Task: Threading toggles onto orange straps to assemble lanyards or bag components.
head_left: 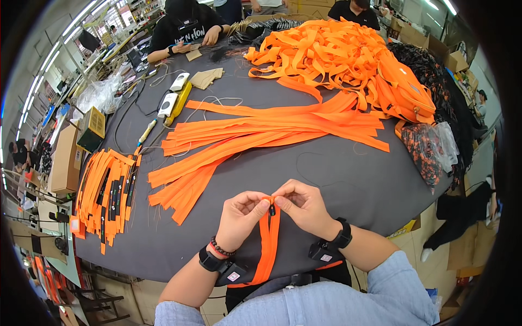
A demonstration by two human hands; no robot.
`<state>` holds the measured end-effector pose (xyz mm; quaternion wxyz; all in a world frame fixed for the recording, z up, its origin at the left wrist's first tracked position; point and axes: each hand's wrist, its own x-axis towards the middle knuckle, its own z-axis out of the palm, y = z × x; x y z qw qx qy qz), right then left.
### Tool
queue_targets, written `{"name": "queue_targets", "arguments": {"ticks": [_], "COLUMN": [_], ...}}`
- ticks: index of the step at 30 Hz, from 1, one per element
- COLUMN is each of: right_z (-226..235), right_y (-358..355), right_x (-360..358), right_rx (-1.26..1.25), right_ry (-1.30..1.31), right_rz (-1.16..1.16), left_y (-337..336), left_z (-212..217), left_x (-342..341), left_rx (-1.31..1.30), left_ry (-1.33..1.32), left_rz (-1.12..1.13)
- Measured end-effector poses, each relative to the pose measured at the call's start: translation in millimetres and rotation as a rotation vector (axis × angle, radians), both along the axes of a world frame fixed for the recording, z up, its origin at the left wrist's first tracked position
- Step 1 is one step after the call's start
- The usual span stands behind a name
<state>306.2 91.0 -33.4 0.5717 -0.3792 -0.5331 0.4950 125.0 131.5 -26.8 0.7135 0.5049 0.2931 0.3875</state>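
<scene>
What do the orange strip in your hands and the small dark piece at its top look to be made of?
The orange strip looks like woven fabric tape, matte: it hangs limp over the table edge. The dark piece, pinched between left hand and right hand, seems a metal or plastic slider; too small to tell.

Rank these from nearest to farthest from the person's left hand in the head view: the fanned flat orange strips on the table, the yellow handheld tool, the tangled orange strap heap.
1. Fanned flat orange strips: just up and left of the left hand.
2. Yellow handheld tool: farther up the table, on the left.
3. Tangled orange strap heap: at the far side, up and to the right.
</scene>
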Motion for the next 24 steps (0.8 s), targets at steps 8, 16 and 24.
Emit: {"name": "queue_targets", "arguments": {"ticks": [8, 16, 24], "right_z": [-6.2, -4.5, -4.0], "right_y": [3.0, 27.9, 15.4], "right_x": [1.6, 40.6, 14.7], "right_rx": [-0.159, -0.430, -0.540], "right_ry": [0.104, 0.709, 0.234], "right_rz": [-0.030, -0.080, 0.122], "left_y": [1.2, -0.9, -0.4], "left_z": [1.3, -8.0, 8.2], "left_x": [3.1, 1.5, 2.2], "left_rx": [-0.010, -0.399, -0.499], "left_ry": [0.157, 0.139, 0.042], "left_rz": [-0.093, -0.277, -0.289]}}
